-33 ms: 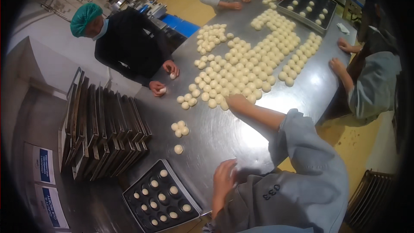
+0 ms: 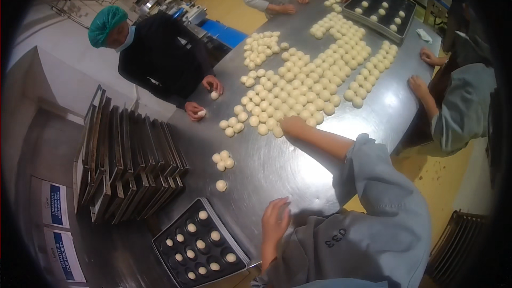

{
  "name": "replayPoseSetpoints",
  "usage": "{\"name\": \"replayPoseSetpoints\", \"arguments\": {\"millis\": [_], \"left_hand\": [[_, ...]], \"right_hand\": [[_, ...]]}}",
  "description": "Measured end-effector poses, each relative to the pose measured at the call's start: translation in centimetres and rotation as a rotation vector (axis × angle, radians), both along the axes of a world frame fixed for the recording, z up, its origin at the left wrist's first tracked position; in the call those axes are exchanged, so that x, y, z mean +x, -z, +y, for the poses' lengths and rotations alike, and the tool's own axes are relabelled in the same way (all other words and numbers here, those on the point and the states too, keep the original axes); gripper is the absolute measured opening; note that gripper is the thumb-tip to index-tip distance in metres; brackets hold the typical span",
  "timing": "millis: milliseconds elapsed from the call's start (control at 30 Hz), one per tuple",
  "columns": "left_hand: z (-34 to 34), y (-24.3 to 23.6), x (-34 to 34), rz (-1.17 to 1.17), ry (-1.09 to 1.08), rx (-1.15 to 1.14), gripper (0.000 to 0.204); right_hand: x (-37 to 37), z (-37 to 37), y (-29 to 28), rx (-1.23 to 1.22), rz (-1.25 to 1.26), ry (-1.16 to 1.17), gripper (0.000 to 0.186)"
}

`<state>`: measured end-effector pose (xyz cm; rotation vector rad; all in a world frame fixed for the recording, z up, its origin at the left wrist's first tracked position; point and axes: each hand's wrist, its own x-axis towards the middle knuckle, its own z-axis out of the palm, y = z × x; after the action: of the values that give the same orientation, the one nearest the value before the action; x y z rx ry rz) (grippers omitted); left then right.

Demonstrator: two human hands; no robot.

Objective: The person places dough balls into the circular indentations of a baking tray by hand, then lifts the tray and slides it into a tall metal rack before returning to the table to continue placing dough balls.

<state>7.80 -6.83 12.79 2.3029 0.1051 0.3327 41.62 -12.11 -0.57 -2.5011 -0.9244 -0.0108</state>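
Observation:
My right hand [image 2: 295, 127] reaches over the steel table to the near edge of a wide field of pale round dough balls [image 2: 298, 82]. Its fingers curl down around a dough ball that they mostly hide. Closer to my body, my left hand [image 2: 274, 221] hovers by the table's near side, fingers loosely bent and a little apart, with nothing in it. Left of my hands sit a small cluster of dough balls [image 2: 223, 160] and a single ball [image 2: 221, 185]. A dark baking tray [image 2: 183, 241] with round hollows holds several dough balls.
Stacked metal trays [image 2: 128, 165] stand on edge at the left. Across the table, a person in a green hair cover [image 2: 160, 58] handles dough balls with both hands. Other workers' hands [image 2: 418, 85] rest along the right side. Another dark tray [image 2: 384, 8] lies at the far right.
My left hand's fingers have shifted slightly. My right hand stays in place at the edge of the dough balls.

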Motion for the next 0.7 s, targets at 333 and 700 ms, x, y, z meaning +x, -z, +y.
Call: {"name": "replayPoseSetpoints", "arguments": {"millis": [333, 700], "left_hand": [[-0.3, 4.0, -0.5, 0.081, -0.371, -0.924, 0.041], [3.8, 6.0, -5.6, 0.017, -0.328, -0.429, 0.023]], "right_hand": [[-19.4, -8.2, -9.3, 0.765, 1.127, -0.022, 0.042], [-24.4, -7.0, -10.6, 0.761, 0.725, -0.110, 0.039]]}}
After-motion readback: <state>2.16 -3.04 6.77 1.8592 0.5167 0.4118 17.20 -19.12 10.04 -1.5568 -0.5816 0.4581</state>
